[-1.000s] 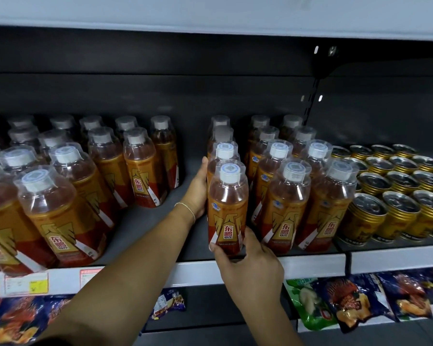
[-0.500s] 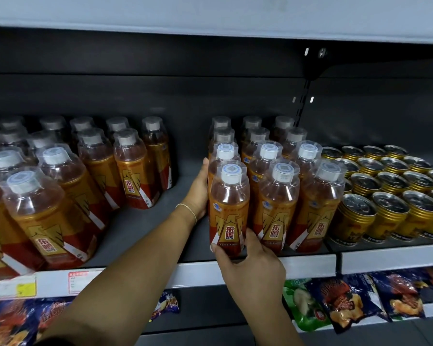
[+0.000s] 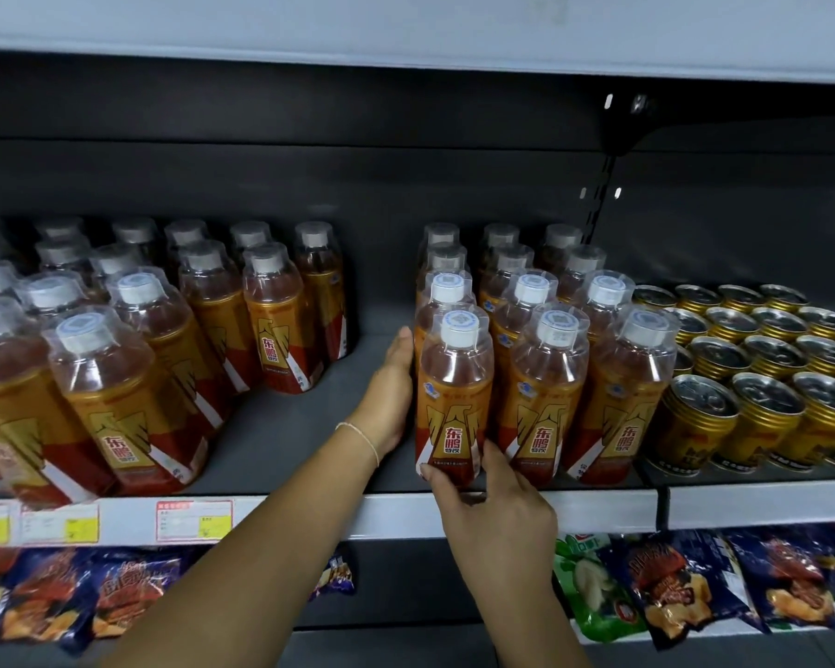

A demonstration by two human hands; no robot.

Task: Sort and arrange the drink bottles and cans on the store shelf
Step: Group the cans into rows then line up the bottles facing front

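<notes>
The left grip (image 3: 390,392) is open, its straight fingers laid flat against the left side of the front bottle (image 3: 454,402), a clear plastic bottle of amber drink with a white cap and an orange-and-red label. The right grip (image 3: 497,503) pinches the base of that bottle, with the thumb on its left edge and the fingers (image 3: 495,458) tucked between it and the next bottle.

The front bottle stands upright at the front lip of the dark grey shelf (image 3: 300,436). It heads the leftmost column of the right-hand bottle block (image 3: 545,378), which holds the same drink in three columns. Touching that block on its right, gold cans with silver tops (image 3: 762,397) stand in rows.

A gap of shelf separates the left grip from the left-hand bottle group (image 3: 271,325), also the same drink. A thin pale bracelet (image 3: 357,433) circles the left wrist. Red-bordered paper price tags (image 3: 194,520) sit on the white shelf rail (image 3: 396,515). Below it hang dark blue snack bags (image 3: 685,585).
</notes>
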